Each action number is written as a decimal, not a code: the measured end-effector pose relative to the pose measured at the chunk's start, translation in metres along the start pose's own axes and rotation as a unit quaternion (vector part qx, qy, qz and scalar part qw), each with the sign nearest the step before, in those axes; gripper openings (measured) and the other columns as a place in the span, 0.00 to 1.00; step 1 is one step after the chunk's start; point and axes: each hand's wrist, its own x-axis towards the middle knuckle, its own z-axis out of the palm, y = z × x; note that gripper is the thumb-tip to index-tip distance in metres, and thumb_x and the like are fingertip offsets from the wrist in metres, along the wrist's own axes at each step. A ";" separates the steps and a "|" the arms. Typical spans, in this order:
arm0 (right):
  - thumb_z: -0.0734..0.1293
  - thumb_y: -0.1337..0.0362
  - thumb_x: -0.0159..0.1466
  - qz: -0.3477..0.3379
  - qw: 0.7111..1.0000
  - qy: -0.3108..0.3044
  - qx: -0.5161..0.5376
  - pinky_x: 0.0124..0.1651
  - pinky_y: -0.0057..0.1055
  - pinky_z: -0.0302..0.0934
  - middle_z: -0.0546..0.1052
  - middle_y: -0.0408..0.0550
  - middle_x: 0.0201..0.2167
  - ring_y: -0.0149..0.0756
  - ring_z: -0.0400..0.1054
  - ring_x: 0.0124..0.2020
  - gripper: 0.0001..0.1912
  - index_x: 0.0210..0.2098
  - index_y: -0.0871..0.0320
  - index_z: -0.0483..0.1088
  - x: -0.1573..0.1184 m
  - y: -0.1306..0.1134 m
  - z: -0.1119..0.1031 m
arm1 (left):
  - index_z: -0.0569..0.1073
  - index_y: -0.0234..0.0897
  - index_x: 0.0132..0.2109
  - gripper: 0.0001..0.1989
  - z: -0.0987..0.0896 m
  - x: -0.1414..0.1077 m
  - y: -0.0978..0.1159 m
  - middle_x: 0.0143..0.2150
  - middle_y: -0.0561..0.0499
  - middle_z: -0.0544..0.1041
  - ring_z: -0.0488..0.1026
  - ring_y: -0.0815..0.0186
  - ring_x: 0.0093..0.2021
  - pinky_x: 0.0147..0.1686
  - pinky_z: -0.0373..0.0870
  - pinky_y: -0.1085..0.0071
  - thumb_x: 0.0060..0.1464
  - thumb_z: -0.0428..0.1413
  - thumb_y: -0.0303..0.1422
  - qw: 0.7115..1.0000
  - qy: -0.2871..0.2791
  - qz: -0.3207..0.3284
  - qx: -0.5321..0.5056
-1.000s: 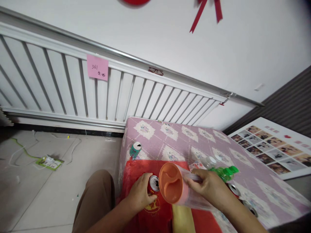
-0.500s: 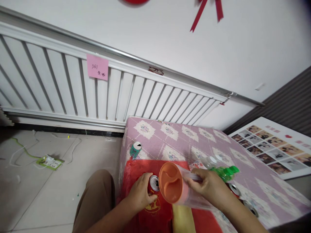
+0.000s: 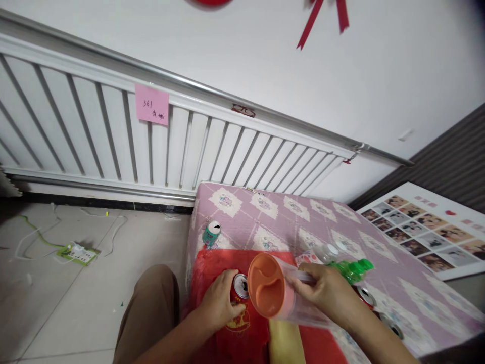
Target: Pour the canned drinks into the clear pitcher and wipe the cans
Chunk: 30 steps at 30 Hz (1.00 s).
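My left hand (image 3: 220, 301) is wrapped round a red drink can (image 3: 241, 286), which stands upright with its top opened. Right beside it, my right hand (image 3: 322, 288) grips the handle of a clear plastic pitcher (image 3: 305, 306) with an orange lid (image 3: 266, 285). The pitcher is tilted on its side, its lid towards the can. Whether any liquid flows between them I cannot make out. Beneath both lies a red cloth (image 3: 246, 258) with a yellow print, and a yellowish strip (image 3: 286, 341) shows under the pitcher.
A green can (image 3: 211, 233) stands at the bed's (image 3: 250, 197) left edge. Green-capped bottles (image 3: 354, 270), a clear bottle (image 3: 328, 253) and opened cans (image 3: 366, 297) lie or stand right of my right hand. A radiator (image 3: 227, 146) runs behind; a power strip (image 3: 79, 254) lies on the floor.
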 end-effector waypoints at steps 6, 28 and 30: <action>0.58 0.51 0.57 0.010 1.000 -0.009 0.000 0.23 0.29 0.43 0.59 0.40 0.15 0.30 0.53 0.18 0.18 0.17 0.54 0.54 0.000 -0.002 0.000 | 0.62 0.38 0.58 0.39 -0.001 0.000 0.000 0.57 0.42 0.69 0.67 0.54 0.57 0.59 0.62 0.57 0.37 0.65 0.27 1.000 -0.002 -0.001 -0.002; 0.61 0.53 0.57 -0.003 1.000 0.013 0.027 0.21 0.28 0.45 0.62 0.41 0.15 0.30 0.53 0.18 0.17 0.16 0.55 0.59 -0.001 -0.003 -0.001 | 0.62 0.38 0.58 0.39 -0.001 0.000 0.001 0.58 0.42 0.69 0.66 0.54 0.58 0.60 0.61 0.56 0.37 0.65 0.26 1.000 -0.001 0.002 -0.009; 0.61 0.54 0.57 -0.009 0.999 0.021 0.030 0.21 0.28 0.45 0.61 0.41 0.15 0.30 0.53 0.18 0.17 0.16 0.55 0.59 -0.001 -0.002 0.000 | 0.62 0.38 0.58 0.39 -0.002 0.000 0.001 0.58 0.42 0.69 0.66 0.54 0.58 0.60 0.61 0.56 0.37 0.65 0.26 1.000 -0.002 0.003 -0.009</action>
